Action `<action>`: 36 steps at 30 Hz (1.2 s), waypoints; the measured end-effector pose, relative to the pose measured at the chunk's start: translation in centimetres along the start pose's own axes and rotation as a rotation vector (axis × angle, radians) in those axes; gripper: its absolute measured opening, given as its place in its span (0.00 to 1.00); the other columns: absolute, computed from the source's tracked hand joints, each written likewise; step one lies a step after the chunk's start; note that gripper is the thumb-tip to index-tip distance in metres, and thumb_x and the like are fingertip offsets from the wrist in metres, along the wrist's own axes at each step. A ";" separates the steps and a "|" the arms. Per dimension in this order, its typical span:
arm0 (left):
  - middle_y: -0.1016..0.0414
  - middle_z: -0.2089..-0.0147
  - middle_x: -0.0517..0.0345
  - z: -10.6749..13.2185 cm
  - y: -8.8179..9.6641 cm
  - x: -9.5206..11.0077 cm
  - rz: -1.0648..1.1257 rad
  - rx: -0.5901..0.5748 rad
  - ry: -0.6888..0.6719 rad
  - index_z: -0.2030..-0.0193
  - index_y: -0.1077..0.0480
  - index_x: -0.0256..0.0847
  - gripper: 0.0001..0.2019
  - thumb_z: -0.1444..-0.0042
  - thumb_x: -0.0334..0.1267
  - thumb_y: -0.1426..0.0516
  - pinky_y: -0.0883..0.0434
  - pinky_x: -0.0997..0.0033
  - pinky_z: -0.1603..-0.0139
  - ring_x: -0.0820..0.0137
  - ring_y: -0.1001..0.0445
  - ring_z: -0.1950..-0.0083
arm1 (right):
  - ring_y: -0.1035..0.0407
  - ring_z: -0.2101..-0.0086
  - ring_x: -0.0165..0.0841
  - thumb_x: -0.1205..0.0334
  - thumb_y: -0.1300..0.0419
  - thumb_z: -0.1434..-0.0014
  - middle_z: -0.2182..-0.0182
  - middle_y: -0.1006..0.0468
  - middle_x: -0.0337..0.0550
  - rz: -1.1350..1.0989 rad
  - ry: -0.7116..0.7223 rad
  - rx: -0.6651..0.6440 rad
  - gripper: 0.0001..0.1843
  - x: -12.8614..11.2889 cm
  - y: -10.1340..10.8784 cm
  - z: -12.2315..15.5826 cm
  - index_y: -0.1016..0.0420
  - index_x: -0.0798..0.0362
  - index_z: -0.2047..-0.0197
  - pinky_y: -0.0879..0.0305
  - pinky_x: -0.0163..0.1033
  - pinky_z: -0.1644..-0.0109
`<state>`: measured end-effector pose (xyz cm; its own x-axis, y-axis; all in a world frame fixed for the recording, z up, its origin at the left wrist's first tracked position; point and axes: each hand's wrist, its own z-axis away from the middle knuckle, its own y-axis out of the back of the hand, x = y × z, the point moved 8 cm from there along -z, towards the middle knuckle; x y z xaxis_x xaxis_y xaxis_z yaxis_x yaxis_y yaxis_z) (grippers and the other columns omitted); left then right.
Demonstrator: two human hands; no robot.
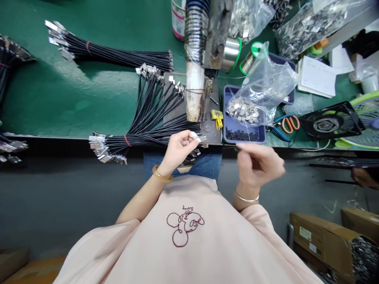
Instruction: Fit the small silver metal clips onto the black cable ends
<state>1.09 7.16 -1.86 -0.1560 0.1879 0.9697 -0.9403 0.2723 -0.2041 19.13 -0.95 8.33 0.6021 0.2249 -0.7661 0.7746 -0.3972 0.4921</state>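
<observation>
My left hand (pixel 181 149), its thumb and a white-wrapped finger pinched together, grips a black cable at its metal connector end (pixel 202 139) by the bench edge. The cable belongs to a bundle of black cables (pixel 148 139) tied with a red band, their metal connectors fanned out at the left. My right hand (pixel 259 163) is apart from it, below the blue tray (pixel 263 135). Its fingers are curled and slightly blurred, the thumb and forefinger close together; whatever small thing is between them cannot be made out. Small black parts (pixel 241 135) and metal shells (pixel 244 110) lie in the tray.
A wrapped exhaust hose (pixel 194 90) and a metal post hang over the work plate. Solder spools (pixel 251 59), a yellow clip (pixel 218 119), pliers (pixel 288 124) and a black fan (pixel 331 121) are to the right. Another cable bundle (pixel 112 54) lies at the back left.
</observation>
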 end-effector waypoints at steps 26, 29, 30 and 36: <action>0.34 0.78 0.66 -1.1 -0.6 0.5 0.022 0.004 -0.023 0.74 0.30 0.36 0.11 0.49 0.38 0.34 0.42 0.79 0.77 0.81 0.41 0.78 | 0.19 0.58 0.34 0.63 0.39 0.37 0.55 0.15 0.44 -0.127 -0.033 -0.046 0.05 3.1 -7.5 -0.6 0.29 0.49 0.67 0.21 0.38 0.58; 0.35 0.78 0.67 -1.1 -0.6 0.5 0.035 0.016 -0.027 0.73 0.30 0.36 0.10 0.49 0.36 0.35 0.42 0.80 0.77 0.82 0.42 0.78 | 0.19 0.58 0.34 0.65 0.38 0.37 0.55 0.15 0.43 -0.137 -0.026 -0.046 0.05 3.2 -7.6 -0.8 0.28 0.49 0.67 0.21 0.38 0.58; 0.34 0.77 0.66 -1.1 -0.6 0.5 0.035 0.022 -0.030 0.73 0.30 0.36 0.09 0.48 0.36 0.35 0.42 0.80 0.77 0.82 0.41 0.78 | 0.19 0.57 0.34 0.65 0.38 0.38 0.55 0.15 0.43 -0.135 -0.026 -0.045 0.05 3.2 -7.6 -0.8 0.28 0.49 0.67 0.21 0.38 0.58; 0.31 0.75 0.64 -1.1 -0.5 0.9 0.015 0.057 -0.030 0.72 0.28 0.36 0.08 0.49 0.37 0.35 0.41 0.80 0.77 0.81 0.39 0.77 | 0.19 0.57 0.34 0.67 0.38 0.38 0.56 0.15 0.42 -0.102 0.017 -0.047 0.05 2.8 -7.4 -1.2 0.26 0.49 0.66 0.21 0.38 0.58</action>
<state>1.74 8.19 -1.02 -0.1782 0.1628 0.9704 -0.9534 0.2154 -0.2112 15.26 3.67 3.02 0.5229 0.2773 -0.8061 0.8398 -0.3293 0.4315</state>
